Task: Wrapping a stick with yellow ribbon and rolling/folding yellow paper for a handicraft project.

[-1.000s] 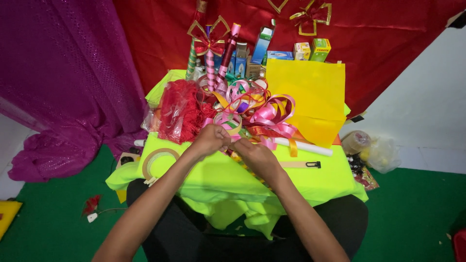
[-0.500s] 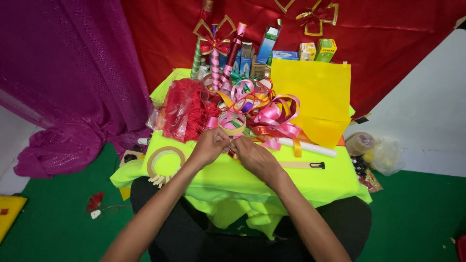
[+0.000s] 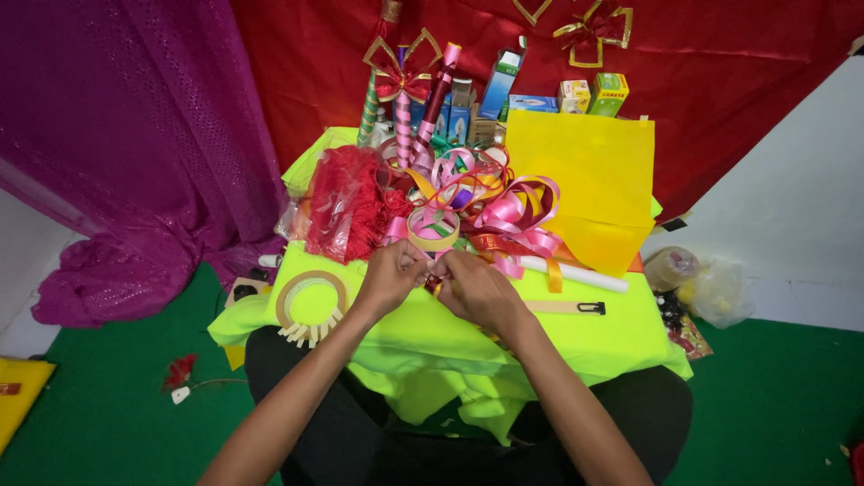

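Since a moment ago the hands have barely shifted; they have stayed pressed together at the middle of the frame, and only the view has slid a little. The left hand (image 3: 389, 275) is curled, its fingertips pinching a small red ribbon piece (image 3: 433, 283), and the right hand (image 3: 475, 290) is closed on the same piece from the other side, so the two hands touch. That piece sits just above the lime-green cloth (image 3: 576, 337), right below a loop of tape (image 3: 433, 230). Behind it lies a heap of pink ribbon curls (image 3: 508, 216). To the left of the hands a cardboard ring (image 3: 310, 301) lies flat on the cloth, and above it a red tassel bundle (image 3: 346, 202). A yellow sheet (image 3: 585, 180) stands at upper right, with a white stick (image 3: 576, 274) below it
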